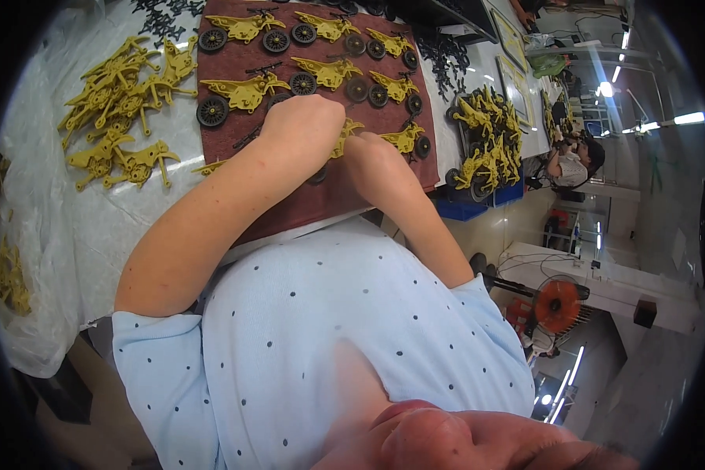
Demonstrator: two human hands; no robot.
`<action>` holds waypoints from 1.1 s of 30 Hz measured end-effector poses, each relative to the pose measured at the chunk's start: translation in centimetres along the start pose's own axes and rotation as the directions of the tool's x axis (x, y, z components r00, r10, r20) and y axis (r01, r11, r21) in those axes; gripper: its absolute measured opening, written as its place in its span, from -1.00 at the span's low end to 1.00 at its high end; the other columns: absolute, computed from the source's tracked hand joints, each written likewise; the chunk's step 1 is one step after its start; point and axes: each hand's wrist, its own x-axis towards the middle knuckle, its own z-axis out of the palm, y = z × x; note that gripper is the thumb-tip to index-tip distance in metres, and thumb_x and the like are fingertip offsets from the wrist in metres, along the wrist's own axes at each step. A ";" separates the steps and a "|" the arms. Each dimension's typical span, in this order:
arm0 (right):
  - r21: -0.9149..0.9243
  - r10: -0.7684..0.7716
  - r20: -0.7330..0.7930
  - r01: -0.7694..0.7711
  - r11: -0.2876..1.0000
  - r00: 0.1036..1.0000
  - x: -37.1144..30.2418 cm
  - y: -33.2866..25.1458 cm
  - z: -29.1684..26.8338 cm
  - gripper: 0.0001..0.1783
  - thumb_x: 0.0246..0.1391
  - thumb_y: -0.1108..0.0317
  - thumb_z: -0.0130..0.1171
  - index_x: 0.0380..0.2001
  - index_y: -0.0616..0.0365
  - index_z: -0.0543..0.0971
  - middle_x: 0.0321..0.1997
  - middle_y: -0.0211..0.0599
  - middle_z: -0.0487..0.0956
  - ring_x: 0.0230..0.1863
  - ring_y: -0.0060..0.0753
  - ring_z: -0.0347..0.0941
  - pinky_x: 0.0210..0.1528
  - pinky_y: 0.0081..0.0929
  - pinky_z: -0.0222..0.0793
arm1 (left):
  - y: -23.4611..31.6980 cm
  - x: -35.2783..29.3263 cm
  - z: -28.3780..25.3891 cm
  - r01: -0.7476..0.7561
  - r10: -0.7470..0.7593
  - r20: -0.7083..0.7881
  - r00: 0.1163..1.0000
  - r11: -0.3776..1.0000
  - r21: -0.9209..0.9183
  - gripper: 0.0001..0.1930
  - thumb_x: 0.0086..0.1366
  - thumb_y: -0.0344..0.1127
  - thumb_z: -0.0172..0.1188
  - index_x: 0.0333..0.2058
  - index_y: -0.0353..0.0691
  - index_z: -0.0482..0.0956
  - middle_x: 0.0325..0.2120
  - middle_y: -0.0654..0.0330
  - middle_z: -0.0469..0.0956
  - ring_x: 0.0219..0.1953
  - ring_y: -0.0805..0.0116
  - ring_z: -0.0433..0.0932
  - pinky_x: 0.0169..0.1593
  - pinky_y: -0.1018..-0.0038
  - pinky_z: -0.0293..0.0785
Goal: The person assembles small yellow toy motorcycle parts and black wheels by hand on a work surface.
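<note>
My left hand (307, 119) is curled with its back up over the dark red cloth (305, 205). My right hand (370, 157) is bent in close beside it, its fingers drawn together. Between them shows part of a yellow toy motorcycle (346, 141), at the right hand's fingertips. My own hands hide most of it and the left fingertips, so what the left fingers pinch is unclear. Around my hands, more yellow toy motorcycles (245, 93) with black wheels lie in rows on the cloth. One dark wheel (317, 175) peeks out below my left wrist.
Loose yellow frames (121, 110) are heaped on the plastic-covered table at left. Right of the cloth, a pile of yellow and black toys (486, 141) stands by a blue bin (460, 208). Small black parts (444, 66) lie beyond. An orange fan (558, 304) and another person (573, 163) are farther right.
</note>
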 end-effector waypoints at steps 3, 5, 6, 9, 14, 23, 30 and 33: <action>0.045 -0.012 -0.032 0.013 0.999 0.999 -0.7 0.0 -0.6 -0.92 -0.04 0.47 0.12 -0.49 0.28 0.52 -0.46 -0.04 0.49 -0.36 0.02 0.45 -0.29 -0.23 0.36 | -0.6 0.2 0.4 -0.011 0.011 0.000 1.000 1.000 -0.026 -0.90 -0.03 -0.45 0.19 -0.48 -0.33 0.58 -0.47 -0.06 0.57 -0.36 0.00 0.59 -0.33 0.21 0.52; 0.080 0.032 -0.119 -0.023 0.997 0.992 -1.6 0.0 -0.1 -0.89 -0.03 0.44 0.17 -0.40 0.22 0.57 -0.46 -0.05 0.52 -0.38 0.00 0.46 -0.30 -0.22 0.36 | -0.8 0.1 0.6 -0.022 0.021 -0.023 1.000 0.999 -0.039 -0.89 -0.03 -0.46 0.18 -0.47 -0.33 0.57 -0.47 -0.06 0.57 -0.35 0.00 0.59 -0.33 0.21 0.53; 0.075 0.022 -0.113 -0.014 0.997 0.993 -1.9 -0.2 0.2 -0.89 -0.03 0.44 0.17 -0.40 0.22 0.57 -0.46 -0.05 0.52 -0.38 0.00 0.46 -0.30 -0.22 0.36 | -0.8 0.1 0.5 -0.018 0.017 -0.020 1.000 0.999 -0.046 -0.90 -0.03 -0.47 0.17 -0.47 -0.33 0.57 -0.46 -0.06 0.57 -0.35 0.00 0.59 -0.34 0.21 0.53; 0.121 0.099 -0.198 -0.076 0.990 0.975 -2.2 -0.6 0.7 -0.91 -0.02 0.44 0.16 -0.46 0.26 0.55 -0.46 -0.04 0.53 -0.39 -0.01 0.47 -0.30 -0.24 0.37 | -0.7 0.2 0.6 -0.034 0.032 -0.027 0.999 0.997 -0.068 -0.91 -0.02 -0.48 0.15 -0.47 -0.33 0.57 -0.46 -0.06 0.57 -0.35 0.00 0.59 -0.34 0.22 0.53; 0.204 0.331 0.010 -0.326 0.923 0.944 -1.3 -1.0 0.7 -0.86 -0.03 0.39 0.15 -0.50 0.27 0.52 -0.45 -0.01 0.54 -0.38 0.00 0.48 -0.31 -0.26 0.37 | -0.9 0.3 1.1 -0.031 0.027 -0.038 0.999 0.995 -0.091 -0.92 -0.01 -0.50 0.13 -0.49 -0.34 0.57 -0.47 -0.06 0.57 -0.36 0.00 0.59 -0.33 0.22 0.54; -0.089 0.065 -0.139 -0.078 0.993 0.988 -1.1 -0.5 1.0 -0.89 -0.02 0.40 0.11 -0.46 0.20 0.44 -0.46 -0.07 0.43 -0.36 0.02 0.42 -0.33 -0.18 0.35 | -1.1 0.4 1.0 -0.038 0.032 -0.058 0.998 0.993 -0.112 -0.91 0.00 -0.43 0.17 -0.52 -0.35 0.57 -0.50 -0.08 0.57 -0.34 -0.02 0.59 -0.32 0.19 0.52; -0.019 0.136 -0.133 -0.140 0.990 0.982 -1.6 -0.2 -0.9 -0.80 0.02 0.33 0.17 -0.30 0.21 0.51 -0.41 -0.10 0.48 -0.33 -0.05 0.45 -0.30 -0.27 0.38 | -1.4 0.8 -3.2 0.089 -0.031 0.128 0.991 0.877 -0.473 -0.39 0.21 0.19 0.06 -0.43 -0.43 0.55 -0.69 0.10 0.52 -0.64 0.19 0.50 -0.52 0.37 0.41; 0.242 0.003 -0.354 0.089 0.966 0.935 -1.0 -2.3 -3.2 -0.68 0.06 0.36 0.17 -0.09 0.19 0.51 -0.36 -0.19 0.48 -0.39 -0.27 0.42 -0.32 -0.44 0.36 | -1.5 -0.9 -4.4 0.291 -0.010 0.309 0.951 0.362 -0.886 -0.25 0.27 0.32 -0.17 -0.46 -0.42 0.53 -0.72 0.35 0.28 -0.68 0.60 0.25 -0.63 0.66 0.21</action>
